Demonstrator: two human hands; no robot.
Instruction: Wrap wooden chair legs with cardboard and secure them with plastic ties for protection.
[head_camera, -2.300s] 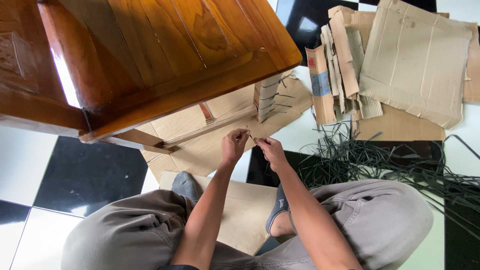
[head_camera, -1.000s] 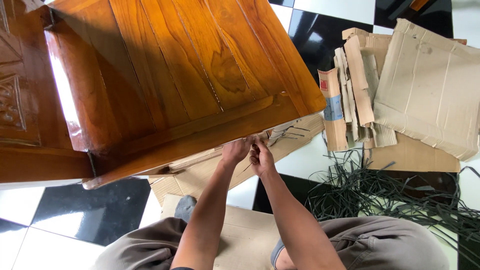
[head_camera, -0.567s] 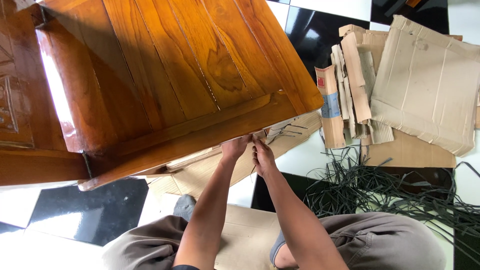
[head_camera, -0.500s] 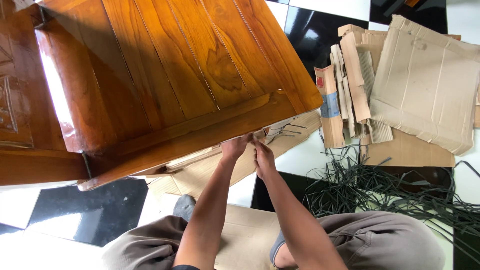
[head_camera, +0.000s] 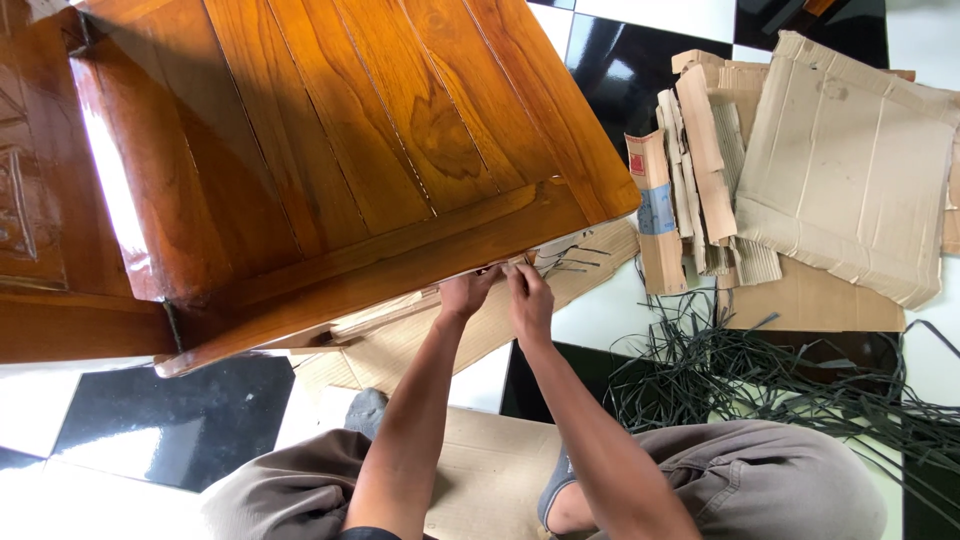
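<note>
Flattened brown cardboard lies in several places on the black and white tiled floor (head_camera: 170, 420). A large creased cardboard sheet (head_camera: 850, 170) sits at the upper right, and just left of it stands a bundle of narrow folded cardboard strips (head_camera: 700, 160); the leftmost strip (head_camera: 650, 205) carries a small red patch near its top and a pale blue rectangular label at its middle. More flat cardboard (head_camera: 500, 470) lies under the seated person's legs and under the wooden chair (head_camera: 330, 150), whose glossy brown seat fills the upper left. A loose heap of black plastic strapping (head_camera: 760, 375) spreads over the floor at the lower right. Both hands meet at the front edge of the chair seat, just beside a chair leg wrapped in cardboard (head_camera: 560, 252) and bound with thin black straps. The left hand (head_camera: 466, 292) and the right hand (head_camera: 529, 296) are nearly touching, fingers pinched narrow on something thin that is too small to make out; the strap ends on the wrapped leg stick out just right of the fingertips.
</note>
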